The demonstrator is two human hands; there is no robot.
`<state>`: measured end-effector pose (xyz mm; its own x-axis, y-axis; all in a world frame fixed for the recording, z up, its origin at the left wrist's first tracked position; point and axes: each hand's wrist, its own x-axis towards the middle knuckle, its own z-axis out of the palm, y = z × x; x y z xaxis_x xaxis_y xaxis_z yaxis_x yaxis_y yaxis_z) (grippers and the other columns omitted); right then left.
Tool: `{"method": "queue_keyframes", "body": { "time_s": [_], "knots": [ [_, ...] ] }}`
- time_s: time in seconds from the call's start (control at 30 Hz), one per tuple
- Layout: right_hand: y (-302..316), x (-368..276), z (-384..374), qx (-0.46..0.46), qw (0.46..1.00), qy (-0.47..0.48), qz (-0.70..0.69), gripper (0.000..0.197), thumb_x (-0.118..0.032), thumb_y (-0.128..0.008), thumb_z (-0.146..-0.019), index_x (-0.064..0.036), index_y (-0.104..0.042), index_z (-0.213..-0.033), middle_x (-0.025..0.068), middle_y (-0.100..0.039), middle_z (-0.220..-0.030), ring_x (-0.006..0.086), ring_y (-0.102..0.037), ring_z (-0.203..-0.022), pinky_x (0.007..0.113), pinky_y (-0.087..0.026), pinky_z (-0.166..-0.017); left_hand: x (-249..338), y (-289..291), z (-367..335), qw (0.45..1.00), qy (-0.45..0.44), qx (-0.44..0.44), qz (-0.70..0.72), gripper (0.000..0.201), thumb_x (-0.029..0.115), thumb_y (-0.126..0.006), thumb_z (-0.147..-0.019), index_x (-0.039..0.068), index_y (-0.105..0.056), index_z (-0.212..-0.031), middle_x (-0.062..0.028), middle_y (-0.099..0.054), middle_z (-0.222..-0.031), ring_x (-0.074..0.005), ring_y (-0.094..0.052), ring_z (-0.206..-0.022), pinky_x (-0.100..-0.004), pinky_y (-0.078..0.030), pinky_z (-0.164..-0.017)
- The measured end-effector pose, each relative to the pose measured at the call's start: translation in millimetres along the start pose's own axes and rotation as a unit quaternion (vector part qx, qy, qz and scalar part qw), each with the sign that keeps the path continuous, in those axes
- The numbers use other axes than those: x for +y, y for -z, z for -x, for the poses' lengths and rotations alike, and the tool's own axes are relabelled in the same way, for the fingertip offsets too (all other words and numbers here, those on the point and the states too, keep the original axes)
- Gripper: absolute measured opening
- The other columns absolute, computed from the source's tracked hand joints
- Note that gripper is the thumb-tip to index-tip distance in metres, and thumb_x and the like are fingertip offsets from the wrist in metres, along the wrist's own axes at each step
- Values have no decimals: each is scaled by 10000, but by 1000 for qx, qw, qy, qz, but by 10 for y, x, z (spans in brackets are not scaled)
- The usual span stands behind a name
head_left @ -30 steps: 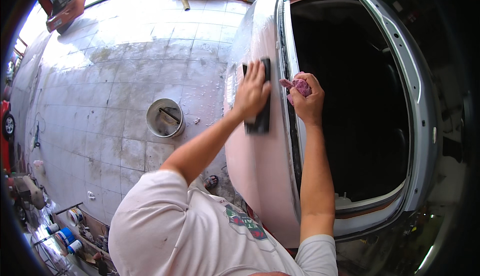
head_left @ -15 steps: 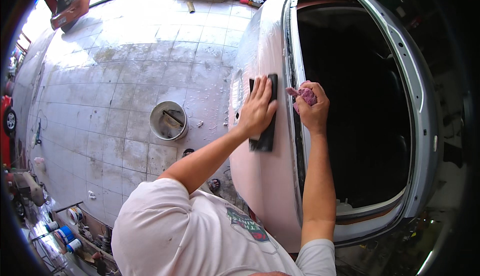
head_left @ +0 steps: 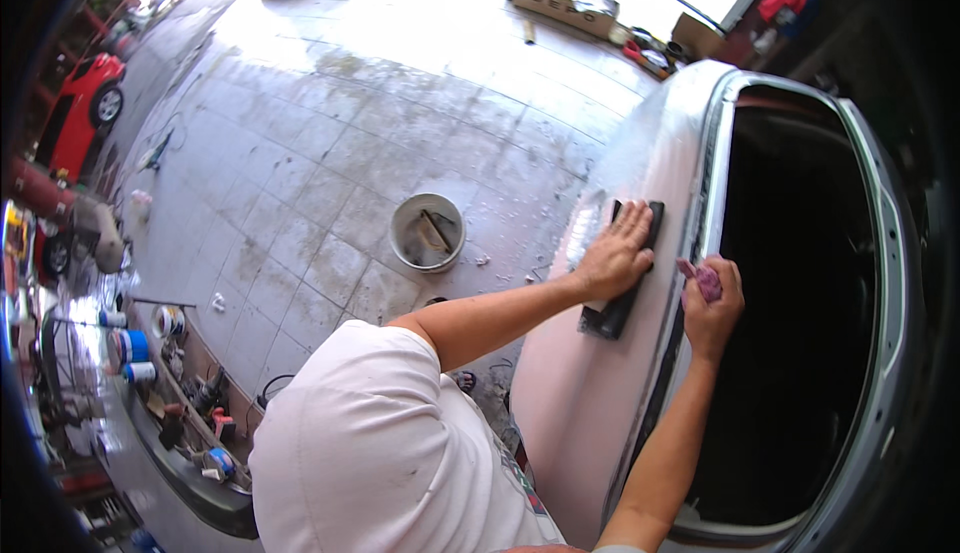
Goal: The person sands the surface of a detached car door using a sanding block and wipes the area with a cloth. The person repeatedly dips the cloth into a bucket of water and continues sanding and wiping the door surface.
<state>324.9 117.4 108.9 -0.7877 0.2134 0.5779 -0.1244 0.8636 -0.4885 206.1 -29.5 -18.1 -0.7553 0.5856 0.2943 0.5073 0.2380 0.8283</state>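
My left hand (head_left: 615,256) presses down on a long black sanding block (head_left: 607,321), fingers stretched along it and thumb at its right edge. The block lies on the pale pink, wet-looking car body panel (head_left: 570,393), left of the window opening. In my right hand (head_left: 712,318) is a bunched purple-pink cloth (head_left: 709,283), squeezed between thumb and fingers. That hand rests by the window frame (head_left: 720,193), to the right of the block. The underside of the block is hidden.
A round bucket (head_left: 428,235) with tools in it stands on the tiled floor (head_left: 290,163). At the far side is a cardboard box (head_left: 563,11). Paint cans (head_left: 128,347) and parts fill a rack at lower left. A red car (head_left: 85,118) is beyond.
The view has turned left, so the car, bucket and both hands appear farther right and lower. My left hand stays on the block, and my right hand still grips the cloth.
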Motion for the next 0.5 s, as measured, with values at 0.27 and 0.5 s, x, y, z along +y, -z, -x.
{"method": "queue_keyframes", "body": {
  "time_s": [0.27,0.5],
  "knots": [
    [-128,-115,-146,-37,998,41,28,284,72,-674,-779,-30,-628,-1041,173,-654,-1015,402,-684,-975,467,-555,-897,-514,163,-1294,999,34,-1,29,845,375,-577,-1038,-119,-288,-1660,-351,-210,-1759,-485,-151,-1663,-451,-142,-1371],
    [-52,-134,-59,-99,980,57,163,311,81,-679,-849,16,-659,-1152,231,-649,-1141,472,-657,-1069,505,-538,-927,-733,400,-1391,971,-23,1,237,1007,260,-838,-627,-166,-522,-1483,-380,-481,-1583,-468,-454,-1518,-412,-361,-1293]
  ]
}}
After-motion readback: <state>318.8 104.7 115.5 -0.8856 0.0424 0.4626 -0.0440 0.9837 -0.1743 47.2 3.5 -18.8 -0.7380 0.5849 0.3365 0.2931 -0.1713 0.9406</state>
